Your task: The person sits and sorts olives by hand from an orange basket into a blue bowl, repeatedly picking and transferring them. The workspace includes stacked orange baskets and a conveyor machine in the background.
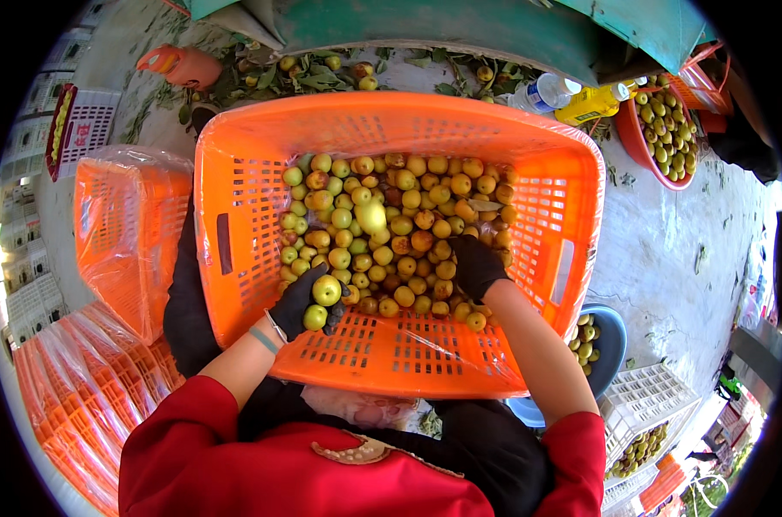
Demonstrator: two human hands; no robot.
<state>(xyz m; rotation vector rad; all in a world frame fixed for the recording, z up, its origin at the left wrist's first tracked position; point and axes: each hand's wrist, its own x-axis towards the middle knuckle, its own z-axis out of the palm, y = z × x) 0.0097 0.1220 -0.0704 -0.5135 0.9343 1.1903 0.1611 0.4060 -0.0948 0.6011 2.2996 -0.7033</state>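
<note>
A large orange plastic crate (401,126) lined with clear film stands before me, its floor spread with green and brownish jujubes (365,255). My left hand (294,304), in a black glove, is near the crate's front left corner. It turns palm up around two green jujubes (326,291), one above the other. At the right of the pile, my right hand (478,266) reaches down in a black glove. Its fingertips sink among the fruit, so whether they grip any is hidden. One larger pale-green jujube (370,216) lies near the middle.
Film-wrapped orange crates (116,226) stand at left. Jujubes also fill a red basin (665,129) and a blue basin (607,349) at right. Bottles (546,92) stand beyond the crate, near a green metal machine (430,29). Leaves (320,79) litter the floor.
</note>
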